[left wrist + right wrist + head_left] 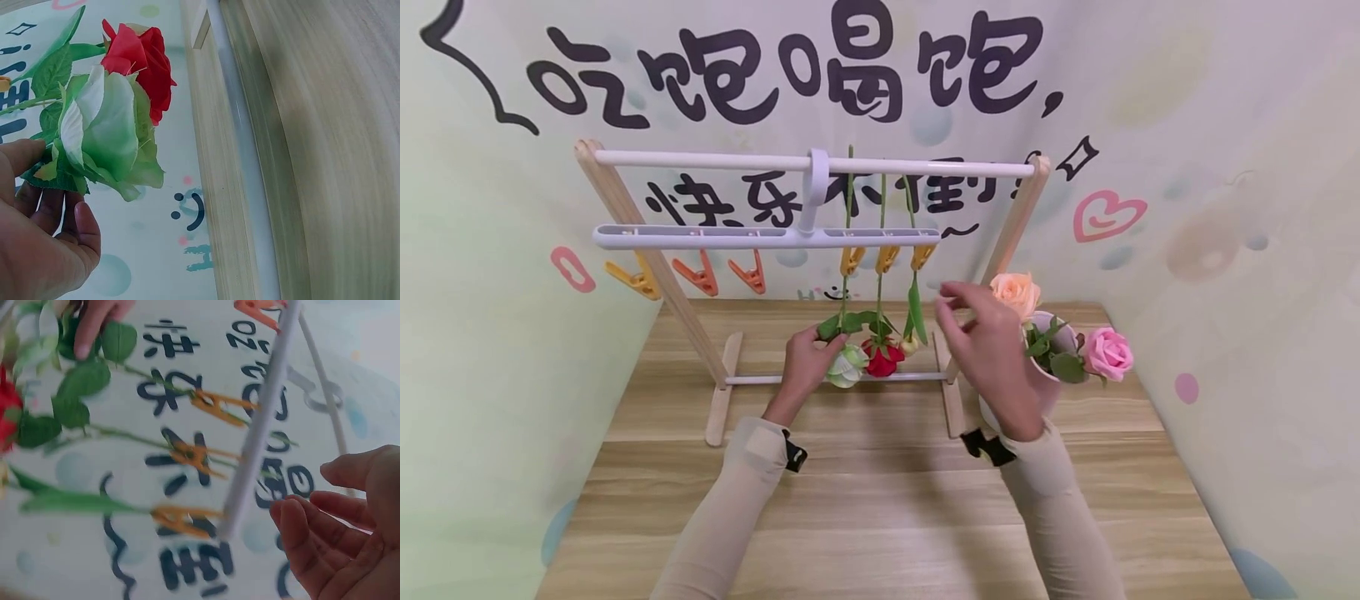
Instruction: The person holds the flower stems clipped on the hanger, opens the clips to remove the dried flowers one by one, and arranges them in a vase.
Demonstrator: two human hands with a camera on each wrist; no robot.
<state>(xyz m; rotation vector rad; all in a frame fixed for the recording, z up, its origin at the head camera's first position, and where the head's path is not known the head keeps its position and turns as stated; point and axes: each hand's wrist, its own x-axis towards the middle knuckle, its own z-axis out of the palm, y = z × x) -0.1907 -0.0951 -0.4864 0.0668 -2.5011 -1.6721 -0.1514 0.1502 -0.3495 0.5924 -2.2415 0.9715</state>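
Observation:
My left hand (805,367) pinches the leafy stem just behind the head of a white-green rose (112,131), which hangs upside down. A yellow clip (852,260) on the pale hanger (700,239) grips that rose's stem higher up. Beside it hang a red rose (883,357) and a small pale bloom (910,345) with a long green leaf, each from its own yellow clip. My right hand (992,354) is raised off the hanger's right end, fingers loosely bent and holding nothing. In the right wrist view, the hand (337,531) is apart from the clips.
The hanger hooks over the white top rod (700,160) of a wooden rack (688,317). Several clips without flowers, such as an orange clip (698,273), hang on its left half. At right stands a pot (1048,390) with a peach rose (1017,295) and a pink rose (1108,354).

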